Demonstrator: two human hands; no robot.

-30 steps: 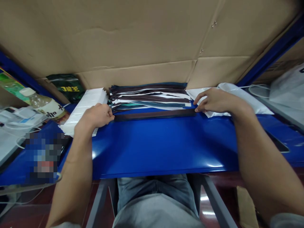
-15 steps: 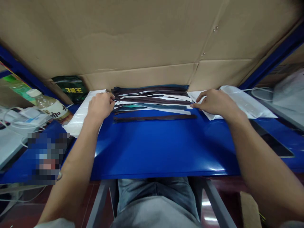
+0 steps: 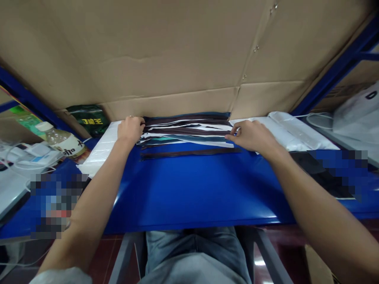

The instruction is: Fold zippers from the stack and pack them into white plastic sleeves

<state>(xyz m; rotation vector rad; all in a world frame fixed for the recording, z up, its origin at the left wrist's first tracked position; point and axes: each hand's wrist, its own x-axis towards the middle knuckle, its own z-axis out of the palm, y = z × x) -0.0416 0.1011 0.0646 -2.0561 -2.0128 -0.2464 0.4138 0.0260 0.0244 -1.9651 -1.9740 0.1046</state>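
Long flat strips that look like zippers point(image 3: 189, 129), in dark brown, white, teal and navy, lie side by side in a loose pile against the cardboard wall. At the pile's left end is my left hand point(image 3: 130, 130), its fingers curled and closed on the zipper ends. My right hand point(image 3: 250, 134) is at the opposite end, thumb and index finger bent around the zipper tips there. Exactly which zipper each hand grips is hard to make out. One brown zipper point(image 3: 189, 153) lies apart, nearer to me on the blue tabletop point(image 3: 195, 189).
White plastic packages lie on both sides, one at left point(image 3: 102, 148) and one at right point(image 3: 299, 132). A drink bottle point(image 3: 66, 142), a dark green bag point(image 3: 89, 120) and white cables with chargers point(image 3: 37, 152) stand at left. Cardboard point(image 3: 177, 51) closes off the back.
My right hand has shifted a little left along the right ends of the zippers. My left hand stays at the left ends. The camera view has tilted slightly.
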